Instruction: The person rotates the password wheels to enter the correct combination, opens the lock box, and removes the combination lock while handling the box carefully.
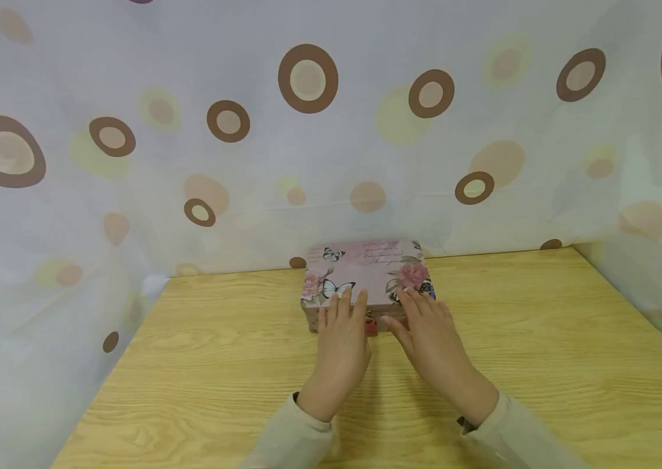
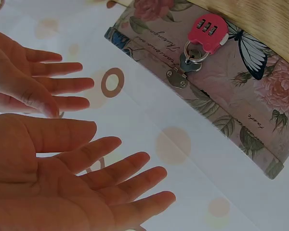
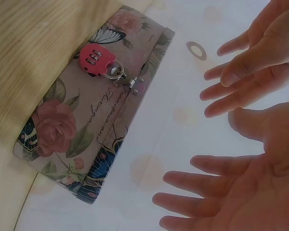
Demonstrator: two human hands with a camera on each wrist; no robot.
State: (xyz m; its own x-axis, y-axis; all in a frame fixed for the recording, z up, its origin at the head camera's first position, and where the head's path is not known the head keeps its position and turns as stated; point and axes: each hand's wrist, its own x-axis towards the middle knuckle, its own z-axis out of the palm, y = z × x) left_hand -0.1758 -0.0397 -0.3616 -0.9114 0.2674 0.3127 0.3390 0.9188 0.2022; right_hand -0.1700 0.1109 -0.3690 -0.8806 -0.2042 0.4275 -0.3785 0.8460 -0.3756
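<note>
A pink decorated box (image 1: 366, 260) with roses, butterflies and script sits on the table with its lid down. From a metal clasp (image 2: 177, 78) on its front hangs a red combination padlock (image 3: 95, 58) with three number dials, its shackle ring through the clasp. My left hand (image 1: 339, 345) is held in front of the box's left half, fingers straight and spread, holding nothing. To its right, my right hand (image 1: 433, 339) has its fingers extended toward the box's right front corner, also with nothing in it. Both wrist views show a gap between the fingers and the box.
The box stands near the back edge of a light wood-grain table (image 1: 219, 365). Behind it and along both sides hangs a white curtain (image 1: 260, 163) with brown rings and pale dots. Light sleeves (image 1: 295, 436) cover the forearms.
</note>
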